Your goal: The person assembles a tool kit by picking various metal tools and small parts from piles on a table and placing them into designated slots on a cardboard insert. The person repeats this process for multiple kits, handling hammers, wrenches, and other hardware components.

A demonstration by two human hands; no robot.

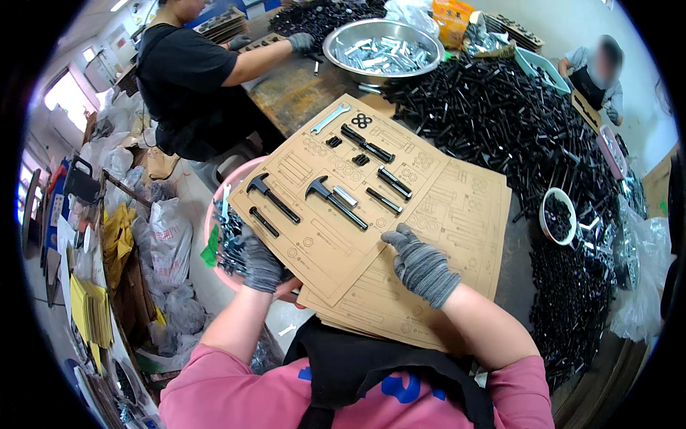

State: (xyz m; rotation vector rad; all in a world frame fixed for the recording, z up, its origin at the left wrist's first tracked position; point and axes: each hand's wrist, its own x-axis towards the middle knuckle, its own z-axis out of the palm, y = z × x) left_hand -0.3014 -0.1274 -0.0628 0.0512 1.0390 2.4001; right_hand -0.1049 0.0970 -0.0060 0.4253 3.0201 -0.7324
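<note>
My left hand, in a grey glove, is at the left edge of a brown printed cardboard sheet; its fingers are hidden beside and under the edge. My right hand, gloved too, rests with curled fingers at the sheet's right edge, above a stack of similar sheets. Whether it pinches the edge is unclear. On the top sheet lie an open-end wrench, several black rings, a long black rod, two black T-headed parts, a silver sleeve, black cylinders and a black bolt.
A pink basin of metal pieces stands left below the sheet. Beyond are a steel bowl of silver sleeves and a large heap of black parts. A white bowl sits right. Two co-workers sit across the table.
</note>
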